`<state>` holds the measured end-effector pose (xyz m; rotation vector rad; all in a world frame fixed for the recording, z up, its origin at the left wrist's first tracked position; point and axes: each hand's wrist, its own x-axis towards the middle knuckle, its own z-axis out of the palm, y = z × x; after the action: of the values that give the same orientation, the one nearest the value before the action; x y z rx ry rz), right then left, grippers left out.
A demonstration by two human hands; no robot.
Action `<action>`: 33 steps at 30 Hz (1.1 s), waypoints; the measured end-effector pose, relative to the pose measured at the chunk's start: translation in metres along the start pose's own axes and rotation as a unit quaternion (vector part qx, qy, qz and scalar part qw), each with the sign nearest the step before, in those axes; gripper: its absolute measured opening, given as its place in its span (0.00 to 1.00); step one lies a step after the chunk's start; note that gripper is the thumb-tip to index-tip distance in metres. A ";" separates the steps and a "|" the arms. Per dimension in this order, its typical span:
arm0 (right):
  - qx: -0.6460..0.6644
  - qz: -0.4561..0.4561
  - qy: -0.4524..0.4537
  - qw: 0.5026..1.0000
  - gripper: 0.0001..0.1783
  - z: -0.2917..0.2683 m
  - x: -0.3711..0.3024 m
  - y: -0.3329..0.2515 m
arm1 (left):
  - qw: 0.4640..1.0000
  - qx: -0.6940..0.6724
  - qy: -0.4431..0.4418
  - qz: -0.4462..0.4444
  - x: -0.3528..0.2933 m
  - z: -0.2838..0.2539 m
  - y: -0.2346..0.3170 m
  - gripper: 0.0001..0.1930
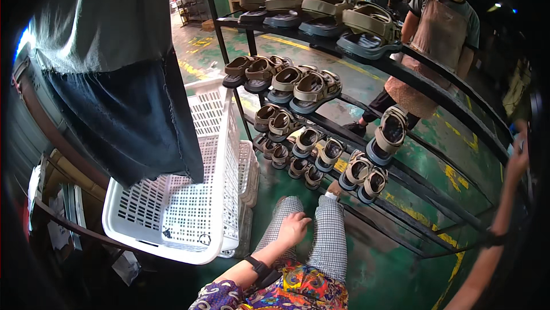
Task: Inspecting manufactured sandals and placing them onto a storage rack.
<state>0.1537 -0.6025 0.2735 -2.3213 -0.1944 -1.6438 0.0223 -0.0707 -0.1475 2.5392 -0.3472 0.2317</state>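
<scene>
My left hand (294,228) hangs loosely curled above my checked trouser leg (285,212), a dark band on its wrist. No object shows in its fingers. At the far right, my right hand (518,154) is raised beside the rack, its fingers closed around a small pale-blue thing (511,148) too small to name. In front of me, a black metal rack (401,178) carries sandals on several tiers. Large tan sandals (366,24) line the top bar, smaller pairs (312,89) sit below, and a single sandal (391,132) stands apart on the right.
A white plastic basket (215,218) stands at my left, with dark cloth (123,115) hanging over it. Smaller crates (246,178) are beside it. Beyond the rack, a person in an apron (432,41) stands on the green floor (458,155) with yellow lines.
</scene>
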 end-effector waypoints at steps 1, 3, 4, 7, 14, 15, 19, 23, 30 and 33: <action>0.001 -0.065 -0.067 0.996 0.12 0.012 -0.045 -0.004 | 0.999 0.013 0.019 -0.026 -0.003 0.000 -0.007 0.16; 0.039 -0.002 -0.135 0.990 0.18 0.048 -0.118 -0.007 | 0.999 0.024 0.021 0.006 -0.009 0.000 -0.016 0.15; 0.048 0.022 -0.163 0.985 0.16 0.066 -0.149 -0.008 | 0.998 0.043 0.012 0.036 -0.012 -0.001 -0.020 0.15; 0.043 0.167 -0.253 0.952 0.14 0.112 -0.215 -0.005 | 0.998 0.047 -0.016 0.039 -0.016 -0.001 -0.024 0.15; -0.196 0.119 -0.436 0.870 0.17 0.151 -0.261 0.027 | 0.997 -0.012 0.070 -0.031 -0.017 -0.005 -0.040 0.20; -0.156 0.140 -0.443 0.872 0.18 0.155 -0.261 0.032 | 0.989 0.006 0.107 -0.098 -0.016 -0.005 -0.042 0.20; -0.091 0.203 -0.457 0.861 0.18 0.165 -0.264 0.037 | 0.978 0.016 0.106 -0.181 -0.009 -0.006 -0.049 0.23; -0.108 0.249 -0.520 0.810 0.23 0.163 -0.265 0.043 | 0.978 0.070 0.062 -0.188 -0.004 -0.006 -0.048 0.22; -0.095 0.304 -0.637 0.702 0.25 0.182 -0.257 0.070 | 0.975 0.083 0.043 -0.200 0.009 -0.006 -0.048 0.22; -0.090 0.312 -0.590 0.739 0.21 0.184 -0.263 0.069 | 0.973 0.085 0.030 -0.213 0.013 -0.008 -0.048 0.23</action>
<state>0.2487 -0.5958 -0.0405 -2.7406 0.4752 0.2641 0.0483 -0.0295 -0.1621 2.6919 0.2541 0.1764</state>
